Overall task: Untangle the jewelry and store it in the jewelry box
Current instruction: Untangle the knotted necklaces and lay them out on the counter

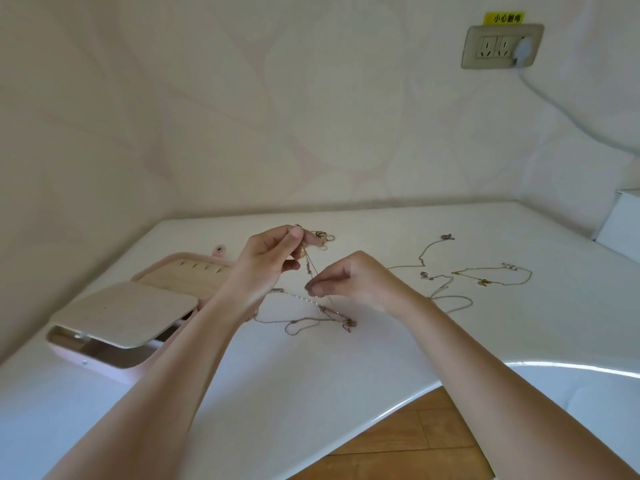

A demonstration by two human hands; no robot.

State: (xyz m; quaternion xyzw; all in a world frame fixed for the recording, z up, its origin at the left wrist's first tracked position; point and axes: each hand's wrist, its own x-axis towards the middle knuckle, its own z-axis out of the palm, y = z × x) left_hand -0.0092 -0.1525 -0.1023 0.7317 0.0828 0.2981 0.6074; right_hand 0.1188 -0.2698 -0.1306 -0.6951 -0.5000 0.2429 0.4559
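- Pinching the upper end of a thin chain [309, 268] between thumb and forefinger, the left hand [273, 261] holds it up above the white table [381, 344], its other fingers loosely curled.
- The right hand [349, 282] nips the same chain lower down with curled fingertips, so a short stretch runs slantwise between the two hands.
- From the right hand's pinch the chain drops into a tangle of chains [311, 318] lying on the table just in front of both wrists.
- A pink jewelry box [114, 362] stands open at the left of the table, partly behind the left forearm.
- Its beige inner panel [121, 313] is tilted up over the base; the compartment beneath is in shadow and I cannot tell what it holds.
- The box's rear half [194, 275] is lined in beige with a row of small slits and has a snap tab at its far edge.
- A small heap of rings and chain [323, 237] lies just beyond the left hand's fingertips.
- Three separate necklaces lie spread out to the right: one with a pendant [436, 251] farthest back, a gold necklace [495, 275] well to the right, and a looped silver necklace [450, 299] beside the right wrist.
- A wall socket [485, 46] with a white plug [523, 50] sits on the wall at the upper right.
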